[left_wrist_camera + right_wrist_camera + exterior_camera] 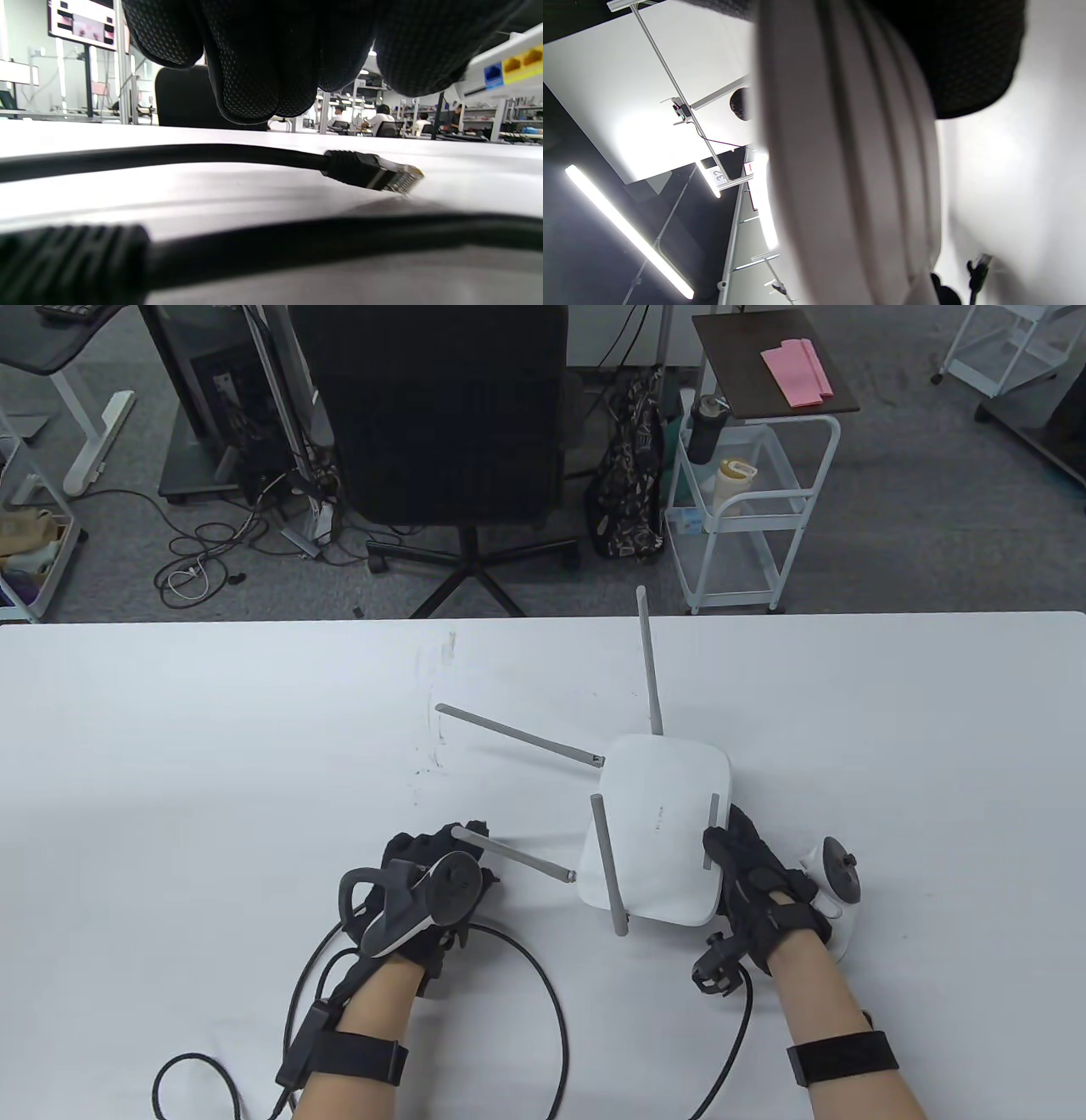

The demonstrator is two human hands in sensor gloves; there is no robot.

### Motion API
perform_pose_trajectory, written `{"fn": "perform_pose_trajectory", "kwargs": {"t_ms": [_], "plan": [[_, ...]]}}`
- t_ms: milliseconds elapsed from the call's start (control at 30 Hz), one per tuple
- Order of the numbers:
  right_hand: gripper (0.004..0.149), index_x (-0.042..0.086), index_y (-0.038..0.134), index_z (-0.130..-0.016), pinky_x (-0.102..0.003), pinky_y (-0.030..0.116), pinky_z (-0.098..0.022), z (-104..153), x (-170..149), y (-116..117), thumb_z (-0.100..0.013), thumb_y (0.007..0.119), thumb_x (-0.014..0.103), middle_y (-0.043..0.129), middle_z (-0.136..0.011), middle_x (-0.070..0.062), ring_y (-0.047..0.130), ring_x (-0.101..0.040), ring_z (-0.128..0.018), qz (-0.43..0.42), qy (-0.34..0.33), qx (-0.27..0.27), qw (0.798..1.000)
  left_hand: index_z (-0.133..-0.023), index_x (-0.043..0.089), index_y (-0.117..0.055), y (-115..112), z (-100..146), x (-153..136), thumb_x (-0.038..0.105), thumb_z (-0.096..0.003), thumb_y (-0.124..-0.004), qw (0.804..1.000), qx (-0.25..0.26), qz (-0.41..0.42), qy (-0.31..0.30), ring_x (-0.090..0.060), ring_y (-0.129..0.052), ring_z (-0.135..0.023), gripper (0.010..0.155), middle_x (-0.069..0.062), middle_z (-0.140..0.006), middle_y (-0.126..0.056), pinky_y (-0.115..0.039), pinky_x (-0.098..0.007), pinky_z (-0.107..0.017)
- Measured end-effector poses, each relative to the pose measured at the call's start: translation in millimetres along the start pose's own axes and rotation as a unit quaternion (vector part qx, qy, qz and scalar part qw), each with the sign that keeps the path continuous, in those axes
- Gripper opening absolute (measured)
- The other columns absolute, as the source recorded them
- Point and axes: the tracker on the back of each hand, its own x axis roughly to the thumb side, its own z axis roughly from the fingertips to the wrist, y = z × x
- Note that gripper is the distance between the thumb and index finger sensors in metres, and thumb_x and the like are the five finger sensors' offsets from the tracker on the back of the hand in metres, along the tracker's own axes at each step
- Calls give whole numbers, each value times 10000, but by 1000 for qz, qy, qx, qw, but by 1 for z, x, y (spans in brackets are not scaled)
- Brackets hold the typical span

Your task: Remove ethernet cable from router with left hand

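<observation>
On the white table (170, 746), table view: the router (657, 827) lies right of centre with 4 grey antennas splayed out.
Right hand (755, 882): it grips the router's right edge, fingers wrapped over the casing.
Left hand (433, 882): it rests on the table left of the router, apart from the casing, under one antenna (513, 855); whether the fingers pinch anything cannot be told here.
Ethernet cable (543, 984): black, curving in a loop across the table from under the left hand toward the bottom edge.

Left wrist view, fingers (254, 63): they hang curled just above the table, holding nothing (the cable lies free below them).
Plug (377, 173): it lies loose on the table surface, out of the router, gold contacts pointing right.
Router ports (515, 65): 1 blue and 2 yellow sockets show at the upper right, well apart from the plug.

Right wrist view, casing (848, 169): the ribbed white router edge fills the centre, with the gloved fingers (967, 55) pressed against it at the top.
</observation>
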Motion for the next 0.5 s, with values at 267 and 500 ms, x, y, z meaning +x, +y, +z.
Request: {"fn": "perform_pose_trajectory", "kwargs": {"t_ms": [267, 500], "plan": [[710, -37, 97, -1027, -464, 897, -372, 1, 0, -2, -610, 591, 257, 477, -966, -349, 946, -441, -624, 37, 5, -20, 999, -1001, 333, -767, 1, -1, -11, 569, -438, -804, 1000, 6, 16, 23, -233, -1013, -831, 611, -6, -982, -907, -680, -562, -725], [713, -36, 90, -1025, -492, 880, -386, 2, 0, -4, -606, 591, 250, 457, -969, -358, 925, -469, -641, 53, 16, -32, 998, -1002, 329, -765, 2, 0, -14, 577, -440, -792, 999, 24, 18, 37, -234, -1008, -834, 614, -6, -984, -902, -683, -557, -724]]}}
